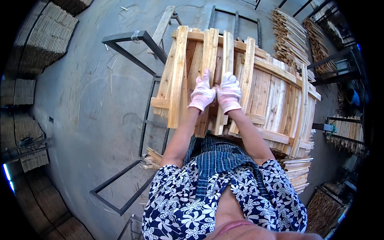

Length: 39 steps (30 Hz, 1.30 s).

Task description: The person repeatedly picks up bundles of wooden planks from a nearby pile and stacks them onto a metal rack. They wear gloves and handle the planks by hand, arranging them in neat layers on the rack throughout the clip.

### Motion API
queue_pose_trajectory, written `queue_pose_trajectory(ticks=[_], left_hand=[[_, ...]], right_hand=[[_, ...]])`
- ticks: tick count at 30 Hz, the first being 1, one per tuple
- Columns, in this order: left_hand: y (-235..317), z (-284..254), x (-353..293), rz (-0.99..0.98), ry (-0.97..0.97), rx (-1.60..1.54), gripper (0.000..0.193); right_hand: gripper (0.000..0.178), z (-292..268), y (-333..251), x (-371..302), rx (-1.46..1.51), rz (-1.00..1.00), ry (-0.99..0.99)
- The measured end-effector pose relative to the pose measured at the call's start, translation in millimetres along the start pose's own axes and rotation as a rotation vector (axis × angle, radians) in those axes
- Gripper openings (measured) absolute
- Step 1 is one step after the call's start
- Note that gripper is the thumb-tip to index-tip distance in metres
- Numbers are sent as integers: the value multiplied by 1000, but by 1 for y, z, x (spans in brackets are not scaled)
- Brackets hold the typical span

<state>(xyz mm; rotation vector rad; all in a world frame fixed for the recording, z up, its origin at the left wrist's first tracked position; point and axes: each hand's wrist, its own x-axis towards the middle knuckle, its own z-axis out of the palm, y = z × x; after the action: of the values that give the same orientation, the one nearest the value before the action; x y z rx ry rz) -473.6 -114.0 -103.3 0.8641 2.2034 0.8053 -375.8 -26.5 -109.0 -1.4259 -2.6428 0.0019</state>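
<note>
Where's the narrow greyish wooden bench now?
In the head view, the greyish bench stands upper left of centre, between the corner of the black metal frame and the pale wooden slats.

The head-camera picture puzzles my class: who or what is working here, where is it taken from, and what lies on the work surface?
These are a person's left hand and right hand, both gloved. The only picture comes from a wide fisheye camera worn on the head, looking down, so straight edges bend and the person's patterned top shows below. Boards with crosspieces form a wooden panel, and several slats lie across it. The left hand is on one slat, the right hand on the next; whether the fingers grip them is hard to tell.
</note>
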Motion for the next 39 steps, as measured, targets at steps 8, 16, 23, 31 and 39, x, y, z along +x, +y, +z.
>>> queue_pose_trajectory(ticks=[8, 16, 23, 31, 39], left_hand=[[-26, -24, -11, 401, 431, -7, 68], [-148, -76, 27, -158, 132, -741, 51], [-120, -54, 24, -176, -187, -1066, 77], [-95, -97, 27, -88, -142, -645, 86], [-99, -138, 35, -144, -101, -65, 69]], right_hand=[[31, -19, 29, -8, 479, -275, 97], [82, 16, 113, -4, 1208, 606, -274], [92, 45, 15, -4, 1715, 374, -373], [99, 32, -38, -8, 1860, 394, -391], [96, 42, -86, -14, 1825, 392, -298]])
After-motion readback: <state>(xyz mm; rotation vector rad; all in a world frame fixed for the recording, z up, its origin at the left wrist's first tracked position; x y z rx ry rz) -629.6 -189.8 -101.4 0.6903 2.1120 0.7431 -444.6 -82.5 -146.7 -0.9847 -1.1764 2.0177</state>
